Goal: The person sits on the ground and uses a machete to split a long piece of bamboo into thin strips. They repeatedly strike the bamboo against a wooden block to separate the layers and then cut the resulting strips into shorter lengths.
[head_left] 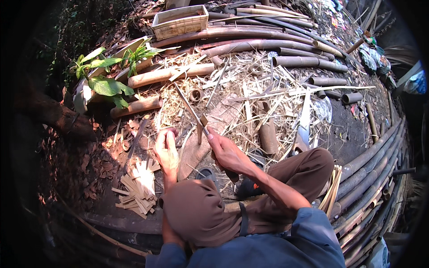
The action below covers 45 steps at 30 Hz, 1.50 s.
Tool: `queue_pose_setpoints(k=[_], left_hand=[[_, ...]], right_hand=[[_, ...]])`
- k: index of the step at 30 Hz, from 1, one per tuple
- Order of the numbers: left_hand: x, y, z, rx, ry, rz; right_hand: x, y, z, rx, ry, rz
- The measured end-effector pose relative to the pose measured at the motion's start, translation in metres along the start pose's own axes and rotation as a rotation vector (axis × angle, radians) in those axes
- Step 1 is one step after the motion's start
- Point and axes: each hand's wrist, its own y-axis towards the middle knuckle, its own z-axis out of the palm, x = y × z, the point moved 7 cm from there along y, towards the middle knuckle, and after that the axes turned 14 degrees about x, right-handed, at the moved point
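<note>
My right hand point(225, 152) grips a long-bladed knife point(190, 106), its blade slanting up and to the left and its brown handle running back below my fist. A short piece of split bamboo point(200, 129) sits against the blade just ahead of my knuckles, above a wooden block point(190, 157). My left hand point(166, 152) is held to the left of the block, fingers loosely curled and apart, with nothing visible in them. Beside my left forearm lies a pile of flat bamboo slats point(137, 190).
A handsaw point(304, 118) stands among shavings to the right, near a bamboo tube point(268, 135). Long bamboo poles point(259, 44) lie across the back, and more poles point(364, 165) line the right. A plastic crate point(181, 24) sits far off; leafy plants point(105, 85) grow left.
</note>
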Motion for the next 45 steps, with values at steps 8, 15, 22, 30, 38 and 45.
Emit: queue_pose_setpoints(k=[8,15,22,30,38,45], left_hand=[[-0.038,0.029,0.008,0.073,-0.204,0.345],[-0.062,0.070,0.121,0.562,0.226,0.371],[-0.045,0.106,0.154,0.469,0.328,0.273],[-0.012,0.148,0.196,0.535,0.222,0.204],[0.015,0.161,0.229,0.161,0.208,0.568],[0.029,0.169,0.241,0.217,0.125,0.514]], right_hand=[[-0.027,-0.003,-0.009,0.027,0.034,0.108],[-0.046,0.025,-0.028,-0.084,-0.040,-0.186],[-0.059,0.044,-0.073,0.011,-0.154,-0.010],[-0.081,0.064,-0.108,-0.023,-0.092,0.071],[-0.111,0.079,-0.126,-0.064,-0.030,0.073],[-0.111,0.077,-0.133,-0.176,-0.051,0.084]])
